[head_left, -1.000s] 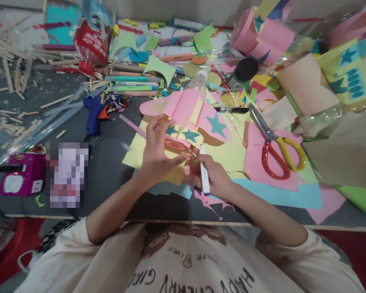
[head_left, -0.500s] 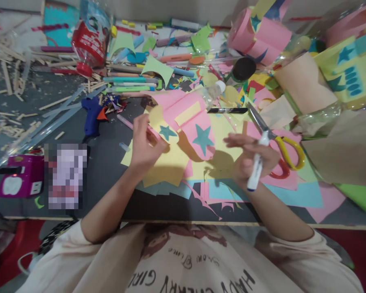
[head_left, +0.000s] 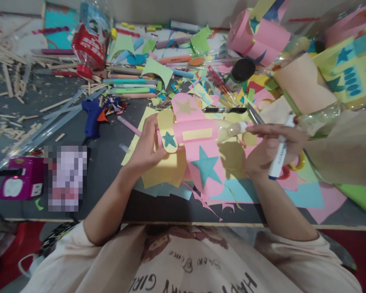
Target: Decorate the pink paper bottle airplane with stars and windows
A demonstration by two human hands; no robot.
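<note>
A clear plastic bottle dressed in pink and yellow paper with teal stars, the paper rocket [head_left: 198,142], lies sideways over sheets of yellow and pink paper. My left hand [head_left: 146,148] grips its yellow rear end. My right hand [head_left: 270,148] holds a white marker with a blue tip [head_left: 277,156] in the fist, while its fingertips touch the bottle's white cap end on the right.
Red-and-yellow scissors [head_left: 288,165] lie partly under my right hand. A blue glue gun [head_left: 91,116] sits left of the paper. Markers, paper scraps and wooden sticks cover the far table; a dark jar [head_left: 240,71] and large paper crafts [head_left: 323,81] stand at right.
The paper rocket has turned from pointing away to lying sideways with its cap to the right. My right hand, still with the marker, moved from near me up to the cap.
</note>
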